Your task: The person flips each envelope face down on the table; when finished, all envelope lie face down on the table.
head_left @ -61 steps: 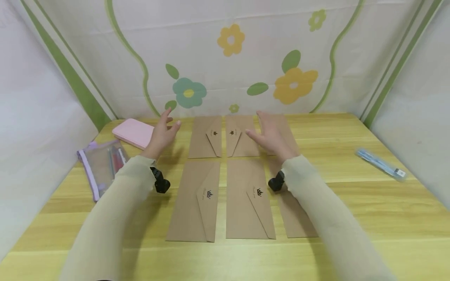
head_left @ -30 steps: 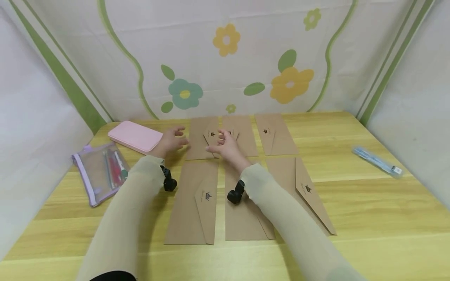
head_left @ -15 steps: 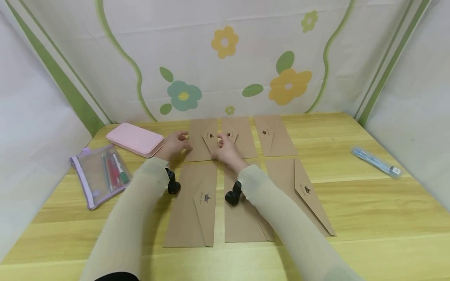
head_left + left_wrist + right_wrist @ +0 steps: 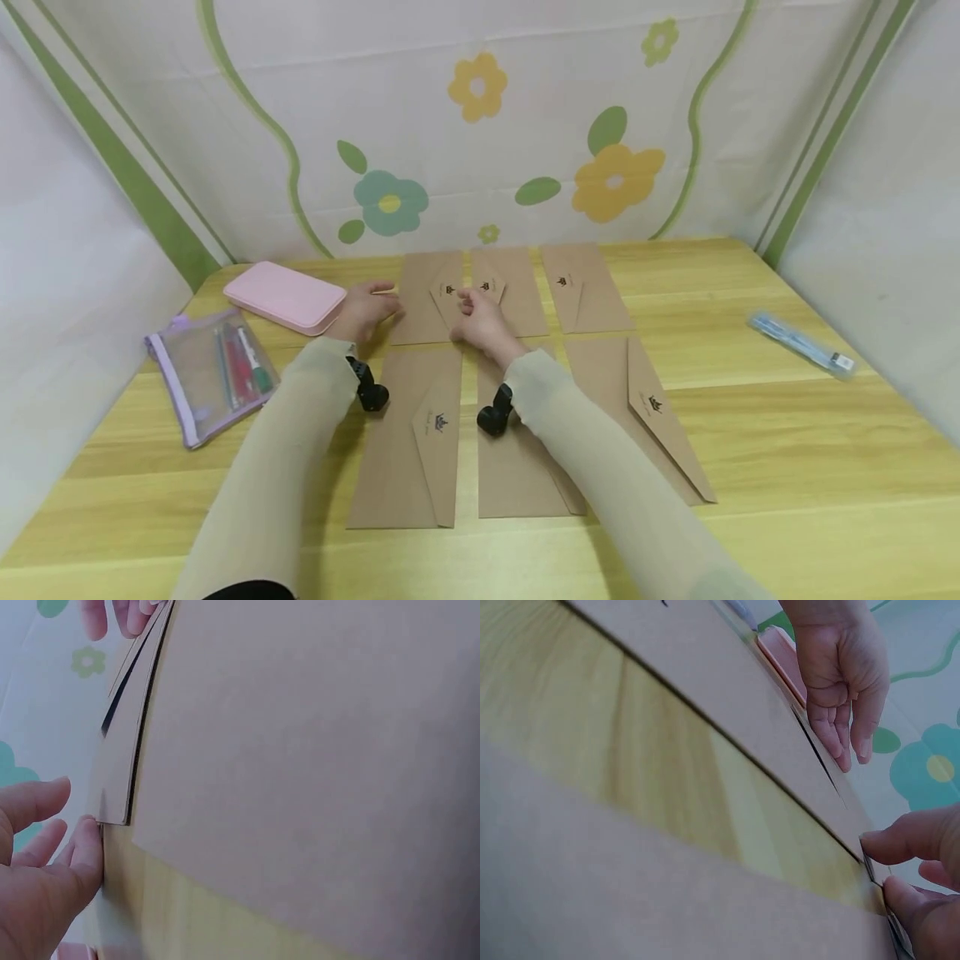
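Several brown paper envelopes lie in two rows on the table. My left hand [image 4: 366, 310] is at the left edge of the back-left envelope [image 4: 420, 298], fingers loosely extended. In the left wrist view its fingertips touch that envelope's corner. My right hand [image 4: 483, 323] is at the same envelope's near right corner, between it and the back-middle envelope [image 4: 521, 287]. In the right wrist view the thumb [image 4: 911, 838] touches the corner, and the forefinger stands a little apart from it. The right forearm partly covers the front-middle envelope [image 4: 517, 475].
A pink case [image 4: 285, 296] and a clear, purple-edged zip pouch [image 4: 172, 387] with pens lie at the left. Further right are the back-right envelope [image 4: 600, 292], the front-right envelope [image 4: 611, 375] and a blue packaged item [image 4: 798, 342]. A flowered curtain [image 4: 480, 150] rises behind the table [image 4: 787, 442].
Both hands have come inward from above the table to the back-left envelope's edges. The right hand moved left, uncovering the right-hand envelopes. Over the last half second the hands barely moved.
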Available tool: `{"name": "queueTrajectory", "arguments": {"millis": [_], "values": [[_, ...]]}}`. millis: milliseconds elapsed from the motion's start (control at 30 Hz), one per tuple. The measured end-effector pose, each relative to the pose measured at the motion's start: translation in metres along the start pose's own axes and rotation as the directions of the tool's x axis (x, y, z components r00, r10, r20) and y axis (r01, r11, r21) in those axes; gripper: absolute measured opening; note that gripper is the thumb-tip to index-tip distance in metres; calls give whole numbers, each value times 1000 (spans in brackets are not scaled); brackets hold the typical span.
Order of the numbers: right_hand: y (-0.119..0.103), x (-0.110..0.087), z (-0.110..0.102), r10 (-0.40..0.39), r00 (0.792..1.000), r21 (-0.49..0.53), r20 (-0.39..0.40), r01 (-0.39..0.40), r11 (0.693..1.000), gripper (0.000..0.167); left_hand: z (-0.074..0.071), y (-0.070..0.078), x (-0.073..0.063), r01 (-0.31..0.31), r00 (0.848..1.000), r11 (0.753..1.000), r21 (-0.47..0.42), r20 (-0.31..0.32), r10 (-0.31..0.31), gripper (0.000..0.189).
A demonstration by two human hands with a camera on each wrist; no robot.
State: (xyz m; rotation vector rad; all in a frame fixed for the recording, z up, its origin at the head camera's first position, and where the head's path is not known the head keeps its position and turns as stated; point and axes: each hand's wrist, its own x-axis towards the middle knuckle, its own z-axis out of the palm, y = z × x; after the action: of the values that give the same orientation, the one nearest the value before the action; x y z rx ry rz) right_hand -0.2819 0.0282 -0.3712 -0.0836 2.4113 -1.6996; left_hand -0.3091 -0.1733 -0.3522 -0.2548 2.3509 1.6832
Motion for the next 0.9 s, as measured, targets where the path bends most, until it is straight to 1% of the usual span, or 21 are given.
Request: {"name": "queueTrajectory", "arguments": {"millis": [200, 367, 467, 600, 667, 733, 900], "values": [[0, -2, 1, -7, 1000, 5, 7, 7, 1000, 72, 0, -2, -2, 0, 1000, 999, -47, -17, -1, 58], [-2, -4, 3, -13, 1000, -8, 22, 13, 1000, 72, 1, -2, -4, -1, 999, 996, -92, -52, -3, 61], [-3, -4, 4, -20, 1000, -30, 20, 21, 999, 74, 2, -3, -3, -12, 997, 991, -130, -82, 1, 58], [-5, -4, 6, -30, 999, -49, 40, 32, 998, 74, 2, -4, 1, -51, 990, 978, -201, -137, 23, 53], [-6, -4, 8, -30, 998, -42, 51, 32, 999, 74, 1, -4, 2, -70, 987, 969, -237, -157, 33, 51], [-6, -4, 9, -29, 998, -37, 53, 31, 999, 74, 1, -2, 0, -84, 986, 959, -272, -161, 41, 50], [-7, -4, 12, -22, 997, -1, 72, 22, 1000, 71, -1, 1, -7, -120, 985, 939, -323, -153, 74, 52]]}}
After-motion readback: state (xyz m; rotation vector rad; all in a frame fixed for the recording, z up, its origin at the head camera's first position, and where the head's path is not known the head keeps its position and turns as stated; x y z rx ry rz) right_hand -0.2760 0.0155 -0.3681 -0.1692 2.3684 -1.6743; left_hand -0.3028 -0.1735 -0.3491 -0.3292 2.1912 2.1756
